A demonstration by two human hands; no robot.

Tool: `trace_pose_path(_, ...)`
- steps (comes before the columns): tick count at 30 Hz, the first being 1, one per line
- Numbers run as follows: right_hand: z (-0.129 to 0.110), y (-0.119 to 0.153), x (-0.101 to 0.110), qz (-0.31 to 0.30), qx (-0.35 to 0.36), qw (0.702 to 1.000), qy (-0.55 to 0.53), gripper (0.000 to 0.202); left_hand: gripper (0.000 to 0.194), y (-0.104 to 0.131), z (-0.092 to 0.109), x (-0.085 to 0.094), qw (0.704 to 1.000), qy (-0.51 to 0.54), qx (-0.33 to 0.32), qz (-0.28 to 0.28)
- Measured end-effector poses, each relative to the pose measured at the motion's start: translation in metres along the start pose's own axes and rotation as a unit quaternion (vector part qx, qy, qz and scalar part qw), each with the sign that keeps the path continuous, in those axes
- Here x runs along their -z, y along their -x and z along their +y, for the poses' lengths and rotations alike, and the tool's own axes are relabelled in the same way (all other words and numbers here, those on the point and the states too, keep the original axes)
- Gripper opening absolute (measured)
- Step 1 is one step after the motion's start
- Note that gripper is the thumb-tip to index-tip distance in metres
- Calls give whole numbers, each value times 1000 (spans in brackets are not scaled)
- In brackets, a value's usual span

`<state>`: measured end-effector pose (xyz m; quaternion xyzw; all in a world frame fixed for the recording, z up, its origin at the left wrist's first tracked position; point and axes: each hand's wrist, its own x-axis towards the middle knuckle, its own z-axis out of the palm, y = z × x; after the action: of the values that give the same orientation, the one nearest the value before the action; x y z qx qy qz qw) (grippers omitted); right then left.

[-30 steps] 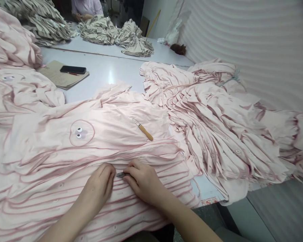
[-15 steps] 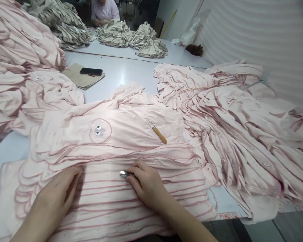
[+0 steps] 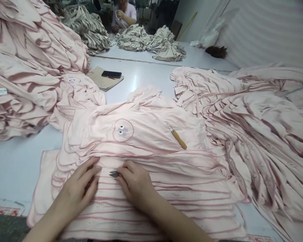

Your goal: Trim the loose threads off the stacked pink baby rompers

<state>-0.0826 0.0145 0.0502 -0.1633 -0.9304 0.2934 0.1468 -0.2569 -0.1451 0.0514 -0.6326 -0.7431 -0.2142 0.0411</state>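
Layered pale pink garments (image 3: 146,127) with darker pink edges lie spread in front of me. My left hand (image 3: 78,185) rests on their edges at the left, fingers apart and holding nothing. In my right hand (image 3: 136,183) are small metal snips (image 3: 114,174), pinched between thumb and fingers, their two blades pointing left toward my left hand. The blade tips stand slightly apart over the fabric. A seam ripper-like tool with a wooden handle (image 3: 179,138) lies on the top garment, beside and to the right of a round face patch (image 3: 123,130) with two eyes.
Heaps of pink garments (image 3: 22,67) rise at the left, and more (image 3: 262,127) spread at the right. A notebook (image 3: 101,80) with a phone (image 3: 111,74) lies behind. Grey-green cloth piles (image 3: 133,37) and a seated person (image 3: 126,16) are at the far side.
The whole view has shifted, so things appear farther right. My right hand and the snips have moved closer to my left hand, whose fingers are more spread. The far person's hand is raised.
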Motion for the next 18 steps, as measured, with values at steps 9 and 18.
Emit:
trace_pose_path(9, 14, 34, 31, -46, -55, 995, 66, 23, 19, -2, -8, -5, 994, -23, -110, 6)
trace_pose_path(18, 87, 106, 99, 75, -214, 929, 292, 17, 25, -18, -21, -6, 1000, -10, -18, 3)
